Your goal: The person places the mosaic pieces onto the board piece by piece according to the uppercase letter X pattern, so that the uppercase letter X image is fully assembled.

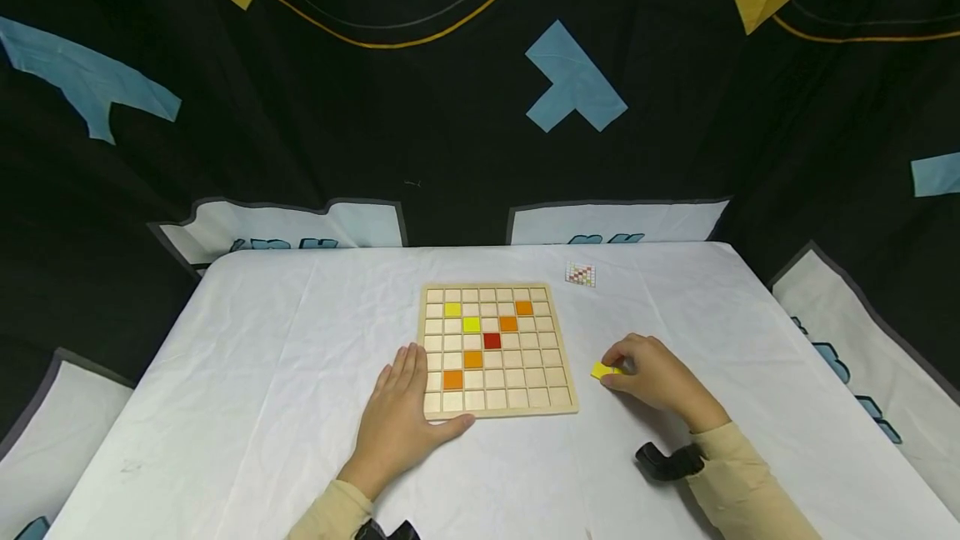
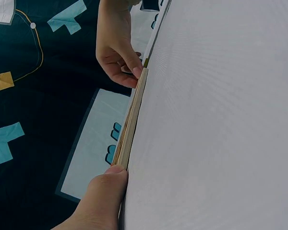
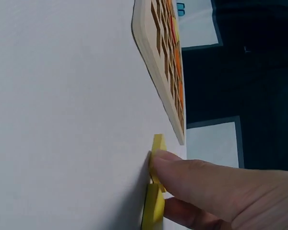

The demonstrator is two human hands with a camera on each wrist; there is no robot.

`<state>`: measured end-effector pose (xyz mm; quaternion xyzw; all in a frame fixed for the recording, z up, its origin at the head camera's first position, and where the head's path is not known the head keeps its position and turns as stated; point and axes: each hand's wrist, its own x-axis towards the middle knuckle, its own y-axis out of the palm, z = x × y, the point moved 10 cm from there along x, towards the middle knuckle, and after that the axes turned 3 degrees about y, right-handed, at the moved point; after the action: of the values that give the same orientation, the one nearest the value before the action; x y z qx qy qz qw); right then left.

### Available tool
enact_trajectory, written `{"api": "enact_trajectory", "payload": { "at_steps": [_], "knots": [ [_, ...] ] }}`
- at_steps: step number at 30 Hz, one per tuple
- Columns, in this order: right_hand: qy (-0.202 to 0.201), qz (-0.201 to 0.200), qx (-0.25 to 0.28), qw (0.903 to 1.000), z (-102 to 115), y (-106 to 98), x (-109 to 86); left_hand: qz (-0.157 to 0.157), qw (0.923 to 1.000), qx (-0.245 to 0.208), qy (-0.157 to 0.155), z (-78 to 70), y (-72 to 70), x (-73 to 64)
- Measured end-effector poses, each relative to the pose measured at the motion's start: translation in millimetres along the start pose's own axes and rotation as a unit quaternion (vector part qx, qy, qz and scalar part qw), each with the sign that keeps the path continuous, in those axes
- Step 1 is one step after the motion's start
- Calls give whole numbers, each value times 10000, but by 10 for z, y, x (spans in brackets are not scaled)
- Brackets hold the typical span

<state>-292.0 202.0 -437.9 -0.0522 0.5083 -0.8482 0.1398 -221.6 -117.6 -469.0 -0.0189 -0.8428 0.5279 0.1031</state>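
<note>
A square wooden grid board [image 1: 517, 412] lies on the table, holding mostly pale tiles, with yellow, orange and red ones among them. My left hand [image 1: 401, 415] rests against its front left corner, straight fingers along the left side and thumb on the front edge. In the left wrist view that thumb [image 2: 105, 191] presses the board's edge [image 2: 132, 122]. To the right of the board, my right hand [image 1: 660, 377] pinches a yellow tile [image 1: 602, 370] low over the table. The right wrist view shows the pinched tile [image 3: 157, 143] and a second yellow tile [image 3: 152, 211] close beside it.
A small card printed with a coloured grid [image 1: 581, 274] lies beyond the board's far right corner. White cloth covers the table [image 1: 247, 340]. Behind it hangs a black curtain [image 1: 465, 132] with blue and yellow shapes.
</note>
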Motion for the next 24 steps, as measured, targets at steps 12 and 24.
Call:
{"api": "enact_trajectory", "payload": {
  "at_steps": [12,24],
  "knots": [
    [161,-80,875,9960,103,46,139,-16,10000,-40,30,-17,-24,-5],
    [-311,-80,1264,9915,631,327,307,86,9999,-37,-44,6,5,-9]
  ]
}}
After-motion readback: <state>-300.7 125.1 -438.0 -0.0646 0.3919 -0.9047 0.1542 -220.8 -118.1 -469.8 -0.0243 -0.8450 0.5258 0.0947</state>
